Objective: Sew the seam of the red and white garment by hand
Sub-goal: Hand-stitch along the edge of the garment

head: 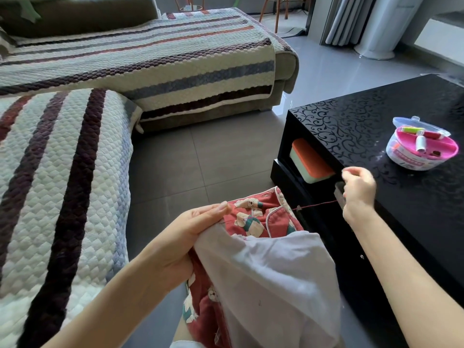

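The red garment [253, 219] with a bear print and white lining [271, 277] lies over my lap at the bottom centre. My left hand [190, 237] grips its folded edge, thumb on top. A red thread [316, 205] runs taut from the garment's trimmed edge to the right, up to my right hand [357, 190]. That hand is raised beside the black table's edge with its fingers curled, pinching the thread's end. The needle itself is too small to make out.
A black patterned coffee table [376, 126] stands at the right, carrying a round pink sewing kit [421, 149] with thread spools. An orange-lidded box [310, 160] sits in its shelf. A striped quilted sofa [65, 151] fills the left, with grey tiled floor [200, 159] between.
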### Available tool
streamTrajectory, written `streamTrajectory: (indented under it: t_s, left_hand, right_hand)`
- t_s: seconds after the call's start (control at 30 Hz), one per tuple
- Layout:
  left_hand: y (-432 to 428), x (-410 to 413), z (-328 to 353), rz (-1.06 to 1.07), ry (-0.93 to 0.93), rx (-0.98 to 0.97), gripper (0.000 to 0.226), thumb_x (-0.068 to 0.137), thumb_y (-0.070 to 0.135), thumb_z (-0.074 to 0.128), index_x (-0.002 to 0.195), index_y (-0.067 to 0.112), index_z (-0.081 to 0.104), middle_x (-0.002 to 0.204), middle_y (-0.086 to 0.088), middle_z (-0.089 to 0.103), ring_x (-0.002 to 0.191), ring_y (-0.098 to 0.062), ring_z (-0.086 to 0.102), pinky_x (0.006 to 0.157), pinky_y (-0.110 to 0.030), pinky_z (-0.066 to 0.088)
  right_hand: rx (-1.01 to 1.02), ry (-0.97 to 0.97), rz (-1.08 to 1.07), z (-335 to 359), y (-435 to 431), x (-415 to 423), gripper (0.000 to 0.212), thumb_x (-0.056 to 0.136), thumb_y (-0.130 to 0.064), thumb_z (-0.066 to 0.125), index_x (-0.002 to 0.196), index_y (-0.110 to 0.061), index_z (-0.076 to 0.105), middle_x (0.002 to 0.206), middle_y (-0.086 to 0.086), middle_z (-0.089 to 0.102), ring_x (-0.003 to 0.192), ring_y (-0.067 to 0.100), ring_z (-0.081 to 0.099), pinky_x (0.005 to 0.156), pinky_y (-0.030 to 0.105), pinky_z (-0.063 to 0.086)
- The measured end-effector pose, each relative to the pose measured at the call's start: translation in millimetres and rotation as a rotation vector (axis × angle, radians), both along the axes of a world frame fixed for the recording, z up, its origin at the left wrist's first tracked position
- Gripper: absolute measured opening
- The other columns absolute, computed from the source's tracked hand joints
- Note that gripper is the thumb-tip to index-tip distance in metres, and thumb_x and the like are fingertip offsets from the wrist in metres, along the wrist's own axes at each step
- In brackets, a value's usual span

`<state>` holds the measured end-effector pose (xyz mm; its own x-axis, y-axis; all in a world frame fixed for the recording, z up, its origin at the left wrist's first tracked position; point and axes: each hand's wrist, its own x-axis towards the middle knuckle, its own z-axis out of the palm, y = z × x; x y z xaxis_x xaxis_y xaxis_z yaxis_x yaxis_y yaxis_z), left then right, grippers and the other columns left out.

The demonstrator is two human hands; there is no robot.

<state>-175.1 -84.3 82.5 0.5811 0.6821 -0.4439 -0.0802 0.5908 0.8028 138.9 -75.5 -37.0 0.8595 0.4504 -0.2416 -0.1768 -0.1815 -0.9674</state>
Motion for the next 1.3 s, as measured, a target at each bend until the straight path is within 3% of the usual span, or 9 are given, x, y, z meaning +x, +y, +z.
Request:
streamTrajectory:
  t_s: [0.1, 0.27, 0.4, 0.57, 0.63, 0.83, 1.0, 1.13, 1.3]
  left_hand:
    - [0, 1, 2, 0.012, 0.000, 0.014, 0.039, 0.080, 0.017, 0.053, 0.043, 0.015, 0.066, 0.044, 0.001, 0.058, 0.038, -0.007, 0.056, 0.040, -0.014, 0.044]
    - [1, 4, 4, -0.007, -0.025, 0.027, 0.042, 0.083, 0.016, 0.050, 0.046, 0.016, 0.068, 0.044, 0.003, 0.057, 0.039, -0.006, 0.056, 0.041, -0.014, 0.045]
    - [1, 3, 6, -0.040, -0.033, 0.040, 0.047, 0.087, 0.015, 0.046, 0.045, 0.020, 0.067, 0.045, 0.004, 0.058, 0.040, -0.005, 0.056, 0.042, -0.014, 0.045]
    - [-1, 3, 9, -0.046, -0.040, 0.040, 0.045, 0.084, 0.015, 0.047, 0.044, 0.020, 0.067, 0.045, 0.003, 0.059, 0.041, -0.004, 0.058, 0.042, -0.013, 0.045]
    - [0, 2, 9, -0.020, -0.036, 0.030, 0.040, 0.080, 0.015, 0.049, 0.045, 0.019, 0.068, 0.045, 0.002, 0.059, 0.041, -0.005, 0.059, 0.042, -0.014, 0.046]
    - [2, -1, 9, 0.020, -0.029, 0.028, 0.035, 0.076, 0.016, 0.051, 0.045, 0.017, 0.068, 0.045, 0.003, 0.058, 0.041, -0.006, 0.059, 0.042, -0.014, 0.046]
    - [5, -4, 3, 0.064, -0.019, 0.008, 0.023, 0.072, 0.016, 0.057, 0.053, 0.017, 0.069, 0.048, 0.002, 0.058, 0.042, -0.008, 0.058, 0.042, -0.015, 0.047]
    - [7, -9, -4, 0.097, 0.043, 0.028, 0.010, 0.069, 0.013, 0.072, 0.061, 0.019, 0.069, 0.055, 0.003, 0.057, 0.045, -0.008, 0.056, 0.045, -0.016, 0.048]
    - [6, -7, -4, 0.060, 0.130, 0.061, 0.012, 0.065, 0.030, 0.063, 0.064, 0.022, 0.072, 0.061, 0.005, 0.062, 0.049, -0.006, 0.057, 0.050, -0.017, 0.049]
  right_hand:
    - [0.008, -0.389, 0.469, 27, -10, -50, 0.008, 0.088, -0.011, 0.063, 0.092, -0.016, 0.066, 0.064, -0.002, 0.044, 0.056, 0.007, 0.040, 0.055, 0.017, 0.033]
    - [0.142, -0.161, 1.178, 58, -33, -112, 0.030, 0.081, -0.022, 0.066, 0.110, -0.016, 0.068, 0.062, 0.005, 0.047, 0.061, 0.013, 0.045, 0.060, 0.020, 0.034]
    - [0.130, -0.217, 1.370, 54, -34, -124, 0.025, 0.086, -0.018, 0.062, 0.110, -0.020, 0.066, 0.058, -0.013, 0.037, 0.058, 0.006, 0.033, 0.057, 0.019, 0.027]
    - [0.042, -0.305, 1.398, 48, -35, -122, 0.013, 0.091, -0.017, 0.064, 0.088, -0.008, 0.072, 0.063, -0.013, 0.053, 0.060, -0.002, 0.043, 0.063, 0.010, 0.033]
    - [0.033, -0.253, 1.386, 47, -34, -119, 0.019, 0.089, -0.023, 0.065, 0.075, -0.012, 0.070, 0.065, -0.002, 0.055, 0.063, 0.003, 0.045, 0.062, 0.016, 0.033]
    - [0.104, -0.108, 1.319, 49, -36, -96, 0.020, 0.083, -0.026, 0.064, 0.063, -0.024, 0.067, 0.056, -0.006, 0.045, 0.052, 0.007, 0.033, 0.050, 0.018, 0.024]
    - [0.363, 0.238, 1.212, 50, -34, -73, 0.034, 0.070, -0.041, 0.080, 0.060, -0.015, 0.061, 0.052, -0.005, 0.035, 0.049, 0.010, 0.022, 0.048, 0.021, 0.018]
    - [0.570, 0.450, 1.019, 58, -22, -54, 0.024, 0.070, -0.029, 0.078, 0.061, -0.014, 0.062, 0.052, -0.005, 0.018, 0.046, 0.009, 0.016, 0.043, 0.017, 0.020]
    - [0.379, 0.388, 0.554, 56, 7, -54, 0.027, 0.096, -0.010, 0.047, 0.070, -0.009, 0.057, 0.039, -0.010, 0.022, 0.035, 0.004, 0.018, 0.037, 0.017, 0.015]
